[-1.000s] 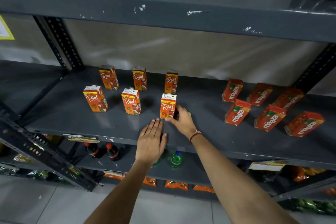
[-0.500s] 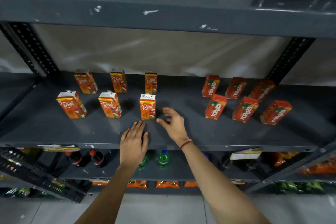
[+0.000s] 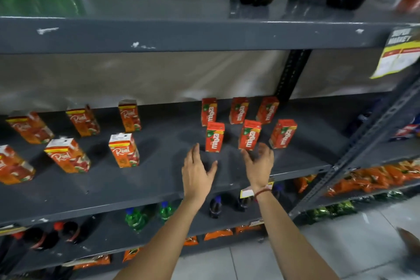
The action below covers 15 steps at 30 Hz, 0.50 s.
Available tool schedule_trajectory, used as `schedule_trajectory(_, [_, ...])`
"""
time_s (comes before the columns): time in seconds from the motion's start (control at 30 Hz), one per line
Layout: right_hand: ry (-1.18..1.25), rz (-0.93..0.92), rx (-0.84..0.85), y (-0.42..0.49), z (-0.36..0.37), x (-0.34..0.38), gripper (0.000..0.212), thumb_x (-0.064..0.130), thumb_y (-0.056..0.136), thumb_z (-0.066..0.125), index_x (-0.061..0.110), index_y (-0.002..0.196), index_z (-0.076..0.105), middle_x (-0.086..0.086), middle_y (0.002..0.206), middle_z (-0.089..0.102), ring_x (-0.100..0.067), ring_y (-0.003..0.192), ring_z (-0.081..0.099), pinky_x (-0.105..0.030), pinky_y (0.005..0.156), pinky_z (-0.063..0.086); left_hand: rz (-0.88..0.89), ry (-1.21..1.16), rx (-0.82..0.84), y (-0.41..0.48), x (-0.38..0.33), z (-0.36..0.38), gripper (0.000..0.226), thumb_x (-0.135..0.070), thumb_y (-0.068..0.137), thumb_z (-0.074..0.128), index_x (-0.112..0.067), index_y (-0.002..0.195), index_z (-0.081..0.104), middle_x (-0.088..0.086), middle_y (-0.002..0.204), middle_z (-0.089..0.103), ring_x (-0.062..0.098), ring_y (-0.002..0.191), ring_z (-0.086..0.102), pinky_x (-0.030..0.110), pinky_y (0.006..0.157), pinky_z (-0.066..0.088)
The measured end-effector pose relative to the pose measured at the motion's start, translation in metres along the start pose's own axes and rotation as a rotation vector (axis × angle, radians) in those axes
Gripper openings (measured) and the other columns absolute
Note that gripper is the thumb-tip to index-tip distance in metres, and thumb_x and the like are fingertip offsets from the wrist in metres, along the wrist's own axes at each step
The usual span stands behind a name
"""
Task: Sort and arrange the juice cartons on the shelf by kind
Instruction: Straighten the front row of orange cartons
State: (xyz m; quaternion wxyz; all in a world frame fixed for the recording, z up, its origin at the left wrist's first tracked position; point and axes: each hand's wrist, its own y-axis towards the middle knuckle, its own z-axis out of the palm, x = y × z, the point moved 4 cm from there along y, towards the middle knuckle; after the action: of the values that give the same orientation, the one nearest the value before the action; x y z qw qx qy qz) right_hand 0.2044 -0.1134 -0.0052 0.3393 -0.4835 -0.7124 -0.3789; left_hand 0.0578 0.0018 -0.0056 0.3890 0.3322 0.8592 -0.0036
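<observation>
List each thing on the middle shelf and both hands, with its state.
Real cartons: six upright, two rows, left side.
Maaza cartons: six upright, two rows, right side.
Left hand: open, empty, just before the front-left Maaza carton.
Right hand: open, empty, near the front-middle Maaza carton.
Shelf: bare between the groups.

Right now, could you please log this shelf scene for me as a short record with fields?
shelf: grey metal shelf, middle level
left group: Real cartons, six, two rows, upright
right group: Maaza cartons, six, two rows, upright
left hand: open, empty, before the front-left Maaza carton
right hand: open, empty, near the front-middle Maaza carton
sorting: kinds apart, gap between groups
</observation>
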Motion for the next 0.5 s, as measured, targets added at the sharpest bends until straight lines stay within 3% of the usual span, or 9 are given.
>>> schedule_trajectory(0.23, [0.012,0.063,0.076,0.022,0.016,0.002,0.085,0.030,0.069,0.079,-0.004,0.133,0.033,-0.022,0.128,0.048,-0.035,0.125,0.039,-0.040,0.104,0.033,-0.134,-0.110,-0.092,0.018,-0.014,0.035,0.086,-0.035,0.075,0.074,-0.001,0.139,0.029,0.015,0.121,0.060,0.029,0.110,0.057,0.043,0.101,0.033])
schedule_trajectory(0.33, [-0.008,0.039,0.084,0.028,0.021,0.001,0.071,0.028,0.071,0.077,-0.002,0.125,0.041,-0.021,0.122,0.052,-0.034,0.119,0.044,-0.038,0.101,0.035,-0.212,-0.121,-0.178,0.021,-0.014,0.043,0.074,-0.034,0.072,0.075,-0.005,0.132,0.041,0.010,0.109,0.067,0.027,0.100,0.062,0.042,0.101,0.034])
schedule_trajectory(0.5, [-0.017,0.030,0.076,0.031,0.019,-0.001,0.055,0.022,0.073,0.075,0.001,0.115,0.048,-0.019,0.117,0.054,-0.032,0.113,0.048,-0.037,0.097,0.039,-0.261,-0.130,-0.279,0.027,-0.019,0.042,0.042,-0.028,0.069,0.078,-0.014,0.102,0.057,0.003,0.085,0.071,0.024,0.081,0.065,0.039,0.091,0.038])
